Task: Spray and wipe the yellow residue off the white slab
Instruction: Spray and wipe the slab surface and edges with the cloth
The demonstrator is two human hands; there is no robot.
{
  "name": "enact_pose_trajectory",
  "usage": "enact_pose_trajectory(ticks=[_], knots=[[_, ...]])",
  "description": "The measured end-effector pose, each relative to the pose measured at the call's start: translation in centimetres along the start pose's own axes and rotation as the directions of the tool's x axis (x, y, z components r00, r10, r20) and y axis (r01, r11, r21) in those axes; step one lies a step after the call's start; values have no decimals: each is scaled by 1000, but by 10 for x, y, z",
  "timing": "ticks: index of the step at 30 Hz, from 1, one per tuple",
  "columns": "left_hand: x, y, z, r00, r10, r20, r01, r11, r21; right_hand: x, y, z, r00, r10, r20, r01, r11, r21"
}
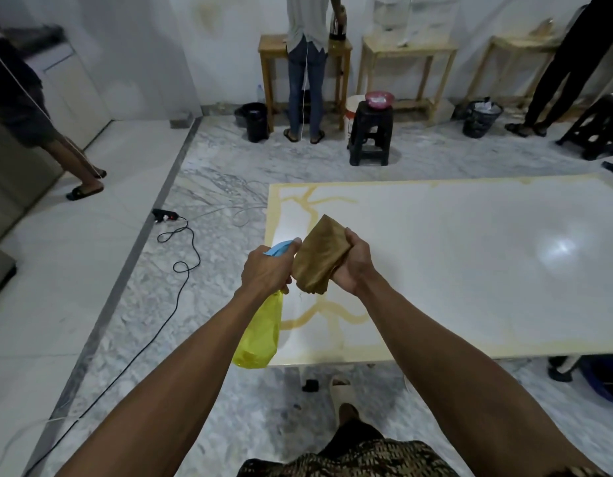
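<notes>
The left hand (pixel 265 270) grips the neck of a yellow spray bottle (pixel 260 333) with a blue head, held over the near left corner of the white slab (pixel 470 256). The right hand (pixel 353 266) is closed around a folded brown cloth (pixel 320 254), just beside the bottle head. Yellow residue (pixel 310 204) runs in branching lines on the slab's left part and along its edges

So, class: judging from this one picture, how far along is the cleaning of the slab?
Done: nothing clearly; the right part of the white slab looks clean. In hand: the left hand holds the spray bottle, the right hand a brown cloth. Left: yellow streaks and yellow edges.
</notes>
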State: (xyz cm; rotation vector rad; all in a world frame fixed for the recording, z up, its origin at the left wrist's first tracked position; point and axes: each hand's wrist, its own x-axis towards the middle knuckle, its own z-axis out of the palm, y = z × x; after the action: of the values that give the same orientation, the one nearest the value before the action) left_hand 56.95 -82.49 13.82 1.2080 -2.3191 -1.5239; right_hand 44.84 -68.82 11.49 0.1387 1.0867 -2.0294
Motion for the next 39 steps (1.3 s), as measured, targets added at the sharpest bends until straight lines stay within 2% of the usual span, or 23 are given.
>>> enact_pose_trajectory(ticks=[4, 9, 13, 17, 20, 24, 26, 27, 29, 31, 34, 35, 36, 38, 39], knots=[[8, 6, -1, 1000, 8, 24, -7, 1000, -11, 9, -5, 2, 1000, 3, 2, -3, 1000, -15], [15, 17, 4, 999, -50, -8, 50, 999, 11, 18, -13, 7, 1000, -3, -14, 3, 1000, -15], [32, 25, 16, 999, -25, -44, 25, 1000, 12, 36, -21, -3, 998, 5, -66, -7, 999, -41], [70, 32, 33, 999, -32, 5, 33, 998, -58, 71, -39, -20, 991, -39, -127, 11, 977, -214], [104, 47, 51, 999, -18, 48, 23, 995, -101, 103, -56, -41, 987, -17, -158, -32, 952, -304], [156, 66, 81, 994, -65, 88, 76, 989, -128, 169, -82, -86, 975, -20, -222, -81, 896, -436], [180, 75, 93, 992, -57, 115, 77, 980, -181, 204, -100, -96, 949, -93, -301, -75, 861, -503], [194, 79, 99, 990, -47, 131, 72, 978, -195, 225, -112, -99, 924, -166, -345, -66, 819, -570], [221, 85, 107, 986, -24, 163, 61, 972, -228, 267, -137, -102, 862, -371, -346, -35, 637, -770], [248, 89, 113, 986, -7, 167, 53, 960, -273, 314, -159, -107, 826, -524, -207, 11, 383, -924], [276, 92, 117, 987, 24, 159, 40, 921, -388, 386, -179, -118, 784, -619, -38, -72, -30, -997], [284, 92, 119, 986, 31, 166, 42, 908, -416, 408, -180, -119, 800, -599, 4, -99, -139, -985], [293, 89, 121, 983, 38, 177, 45, 897, -440, 430, -177, -120, 847, -530, 34, -105, -230, -968], [307, 80, 124, 981, 61, 184, 23, 906, -422, 462, -163, -127, 966, -248, 71, -50, -450, -892], [313, 74, 124, 980, 78, 185, 1, 920, -393, 474, -151, -133, 993, -98, 70, 2, -570, -822]])
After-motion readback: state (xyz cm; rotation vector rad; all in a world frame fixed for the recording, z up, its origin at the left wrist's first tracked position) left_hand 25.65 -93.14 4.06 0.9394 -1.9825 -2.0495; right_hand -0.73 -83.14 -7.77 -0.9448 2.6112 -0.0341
